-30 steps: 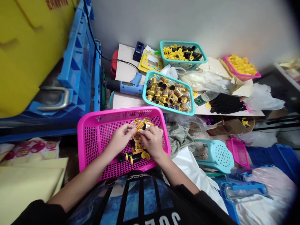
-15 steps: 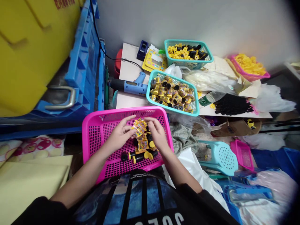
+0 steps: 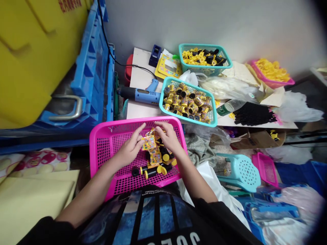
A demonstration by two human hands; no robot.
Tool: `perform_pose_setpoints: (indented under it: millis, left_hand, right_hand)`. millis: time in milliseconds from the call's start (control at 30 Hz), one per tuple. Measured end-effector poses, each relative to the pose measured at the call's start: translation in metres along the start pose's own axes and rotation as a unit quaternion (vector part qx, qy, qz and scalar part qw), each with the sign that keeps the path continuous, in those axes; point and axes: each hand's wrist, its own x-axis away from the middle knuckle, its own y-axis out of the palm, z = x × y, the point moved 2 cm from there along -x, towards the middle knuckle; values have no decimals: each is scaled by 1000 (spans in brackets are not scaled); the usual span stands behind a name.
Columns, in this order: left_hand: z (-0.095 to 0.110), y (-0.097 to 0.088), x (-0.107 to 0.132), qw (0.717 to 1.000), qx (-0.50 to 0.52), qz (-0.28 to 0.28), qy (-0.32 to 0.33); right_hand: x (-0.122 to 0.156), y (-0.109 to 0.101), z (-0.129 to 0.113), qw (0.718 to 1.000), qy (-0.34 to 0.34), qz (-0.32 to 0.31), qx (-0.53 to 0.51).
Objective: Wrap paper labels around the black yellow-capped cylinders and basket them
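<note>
My left hand (image 3: 130, 148) is over the pink basket (image 3: 98, 149), its thumb and fingertips pinched on a flat yellow printed wrapper (image 3: 149, 143). Close beside it, my right hand (image 3: 170, 137) curls its fingers at more yellow printed wrappers (image 3: 152, 132), partly hidden by the fingers. Below both hands lie black tubes with yellow ends (image 3: 151, 173), loose yellow caps (image 3: 161, 169) and another printed wrapper (image 3: 155, 158), in the basket's right half.
Beyond the basket, a white table (image 3: 138, 75) bears a blue heat gun (image 3: 146, 95), a teal basket (image 3: 215, 115) of wrapped yellow-and-black pieces, and a second teal basket (image 3: 214, 71). Blue crates (image 3: 89, 78) stand at left. A light-blue stool (image 3: 246, 173) is at right.
The wrappers bunched between my hands have been spread apart; one now shows flat at my left fingertips. My right hand has shifted slightly up and left.
</note>
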Motion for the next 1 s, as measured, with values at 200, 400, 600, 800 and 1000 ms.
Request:
perform_pose_setpoints:
  millis: [200,400,600,800,1000]
  left_hand:
    - [-5,6,-3,992,116,39,-17]
    - [-5,14,-9,936,322,101,-98]
    - [-13,-4,-9,906,340,226,-109]
    - [-11,-4,-8,916,299,246,-108]
    - [-9,-5,-5,921,296,215,-132]
  right_hand:
    - [8,17,-9,954,55,-206,-211]
    - [4,31,-9,962,55,-96,-249]
    - [23,-7,-7,970,-7,-135,201]
    - [55,-7,17,815,-13,-234,530]
    - [51,-20,27,962,121,-100,225]
